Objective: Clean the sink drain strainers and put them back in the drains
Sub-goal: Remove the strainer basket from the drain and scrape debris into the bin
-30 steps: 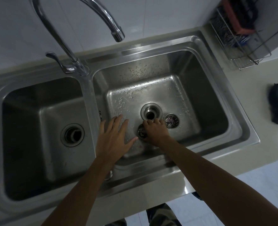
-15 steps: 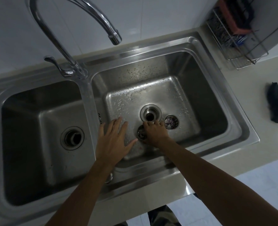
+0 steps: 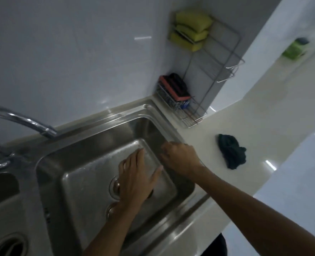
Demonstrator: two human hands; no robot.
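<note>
Hands — left (image 3: 136,174), right (image 3: 180,159) — over one basin (image 3: 82,182), two rounds

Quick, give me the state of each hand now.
Left hand: open, fingers spread flat over the sink drain.
Right hand: fingers curled near the sink's right wall; whether it holds anything cannot be told.

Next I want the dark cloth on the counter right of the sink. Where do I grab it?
Pinch the dark cloth at its bunched-up middle, coming from above: it lies crumpled in a heap on the counter, with no flat edge offered. The right hand is nearest.
</note>
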